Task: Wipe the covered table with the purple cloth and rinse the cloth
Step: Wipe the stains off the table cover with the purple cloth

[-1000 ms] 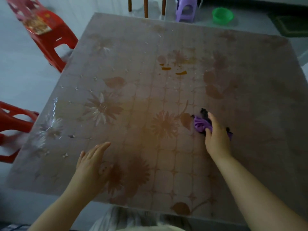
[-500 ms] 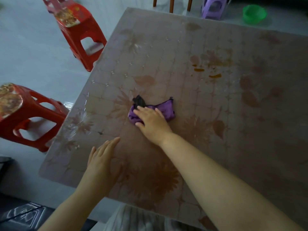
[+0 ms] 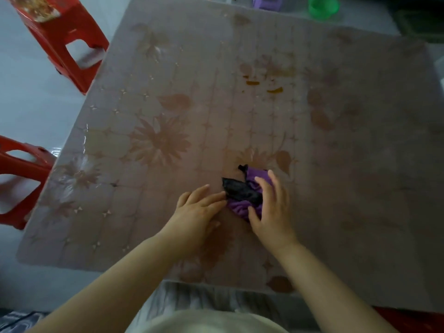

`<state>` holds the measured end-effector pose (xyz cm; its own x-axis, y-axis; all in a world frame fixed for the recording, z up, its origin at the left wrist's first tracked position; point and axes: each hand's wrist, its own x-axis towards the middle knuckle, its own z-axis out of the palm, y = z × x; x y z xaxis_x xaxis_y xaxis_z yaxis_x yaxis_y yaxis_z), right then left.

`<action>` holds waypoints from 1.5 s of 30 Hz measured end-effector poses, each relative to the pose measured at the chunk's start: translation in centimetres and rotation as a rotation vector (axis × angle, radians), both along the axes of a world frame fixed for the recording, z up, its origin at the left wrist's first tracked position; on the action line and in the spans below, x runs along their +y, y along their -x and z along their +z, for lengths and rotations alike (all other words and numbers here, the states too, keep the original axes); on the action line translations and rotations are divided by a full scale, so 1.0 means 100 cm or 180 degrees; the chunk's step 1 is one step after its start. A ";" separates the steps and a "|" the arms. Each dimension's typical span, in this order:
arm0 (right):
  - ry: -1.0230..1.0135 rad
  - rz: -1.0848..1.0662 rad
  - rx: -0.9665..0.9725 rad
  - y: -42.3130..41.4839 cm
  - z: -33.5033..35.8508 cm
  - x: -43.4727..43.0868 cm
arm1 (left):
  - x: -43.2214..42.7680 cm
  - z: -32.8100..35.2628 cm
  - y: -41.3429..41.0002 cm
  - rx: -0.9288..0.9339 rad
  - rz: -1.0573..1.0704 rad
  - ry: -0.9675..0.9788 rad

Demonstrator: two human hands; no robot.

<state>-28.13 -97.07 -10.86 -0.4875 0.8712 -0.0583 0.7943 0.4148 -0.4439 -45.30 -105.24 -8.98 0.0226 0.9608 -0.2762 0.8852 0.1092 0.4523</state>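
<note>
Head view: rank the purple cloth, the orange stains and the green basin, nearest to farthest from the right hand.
1. purple cloth: gripped by the right hand itself.
2. orange stains: farther out on the covered table, beyond the hand.
3. green basin: on the floor past the far edge.

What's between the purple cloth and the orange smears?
Head view: only bare flower-printed table cover between purple cloth and orange smears.

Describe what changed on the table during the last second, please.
The right hand swept the purple cloth left, then back toward the middle flower, and now curls round it, bunched. The left hand slid right from the bare table; its straight fingers touch the cloth. The orange stains remain unwiped.
</note>
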 end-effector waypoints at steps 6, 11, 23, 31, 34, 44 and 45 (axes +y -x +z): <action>0.0353 -0.0099 -0.0244 0.055 0.002 0.022 | -0.018 0.014 0.015 0.0077 0.0362 -0.0168; 0.0662 0.0902 -0.0172 0.136 0.007 0.009 | -0.040 0.016 0.046 0.0060 0.0883 -0.0245; -0.0325 0.1445 -0.0481 0.023 -0.019 -0.042 | -0.039 0.006 0.063 0.0093 0.0931 -0.0117; -0.0132 -0.0388 -0.0470 -0.052 -0.014 0.047 | -0.037 0.004 0.073 0.0095 0.0966 -0.0143; -0.0004 -0.0785 -0.0472 -0.012 -0.015 0.074 | -0.043 0.005 0.080 0.0127 0.1026 -0.0152; 0.0305 0.1488 -0.0507 0.169 0.000 -0.030 | -0.064 0.013 0.106 0.0167 0.1304 -0.0238; 0.0262 0.1683 -0.0558 0.169 -0.002 -0.045 | -0.065 0.014 0.108 0.0172 0.1330 -0.0237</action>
